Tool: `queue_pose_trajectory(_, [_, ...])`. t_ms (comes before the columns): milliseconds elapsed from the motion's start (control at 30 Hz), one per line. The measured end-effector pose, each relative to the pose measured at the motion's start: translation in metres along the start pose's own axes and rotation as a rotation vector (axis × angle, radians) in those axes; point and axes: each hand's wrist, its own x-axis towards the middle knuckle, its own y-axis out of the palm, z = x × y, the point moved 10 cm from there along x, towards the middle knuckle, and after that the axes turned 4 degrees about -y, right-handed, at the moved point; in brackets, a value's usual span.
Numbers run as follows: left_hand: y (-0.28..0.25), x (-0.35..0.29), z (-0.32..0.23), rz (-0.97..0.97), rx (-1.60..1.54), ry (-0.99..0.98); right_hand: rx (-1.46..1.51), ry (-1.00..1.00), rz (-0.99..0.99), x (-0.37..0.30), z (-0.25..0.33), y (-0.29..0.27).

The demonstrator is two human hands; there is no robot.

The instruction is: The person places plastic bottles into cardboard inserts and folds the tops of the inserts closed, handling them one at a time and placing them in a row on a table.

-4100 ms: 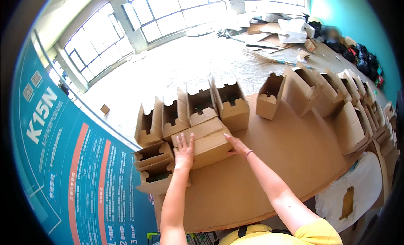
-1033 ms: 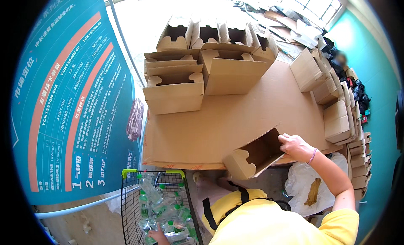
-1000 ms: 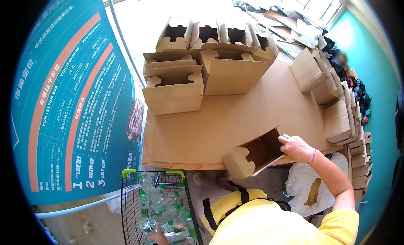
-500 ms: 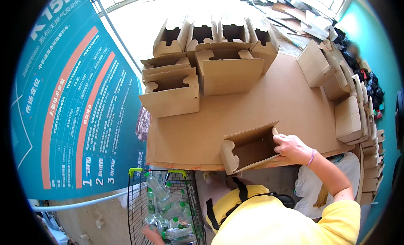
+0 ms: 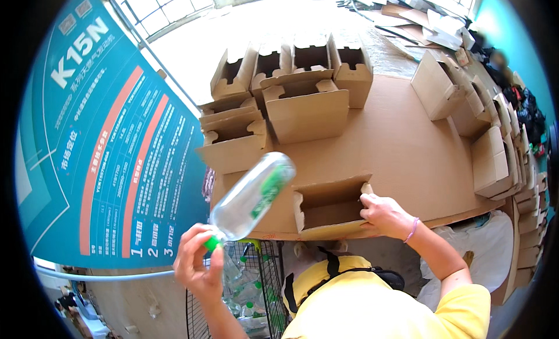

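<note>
My left hand (image 5: 201, 263) is closed round the green-capped neck of a clear plastic bottle (image 5: 251, 198). The bottle has a green label and tilts up and to the right, over the table's left front edge. With fingers closed on its right end wall, my right hand (image 5: 385, 215) grips an open-topped cardboard box (image 5: 332, 212) at the front of the table. The box looks empty inside. Below my left hand stands a black wire cart (image 5: 269, 286) with several clear, green-capped bottles (image 5: 247, 310) in it.
Several open cardboard boxes (image 5: 305, 116) stand grouped at the back left of the cardboard-covered table (image 5: 402, 147). More boxes (image 5: 490, 164) line its right side. A blue banner (image 5: 110, 164) rises on the left. White sacking (image 5: 466, 251) lies at the lower right.
My left hand has come up out of the cart with a bottle. The box in my right hand has turned slightly and sits more level on the table's front.
</note>
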Motion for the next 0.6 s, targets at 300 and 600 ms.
queue_pose_trajectory(300, [0.201,0.008,-0.021,0.75,0.094,0.017,0.041,0.042,-0.17,-0.013,0.004,0.008])
queue_pose_trajectory(600, [0.243,0.0,0.034,0.777,0.012,-0.279,0.056,0.074,-0.223,-0.019,-0.003,0.008])
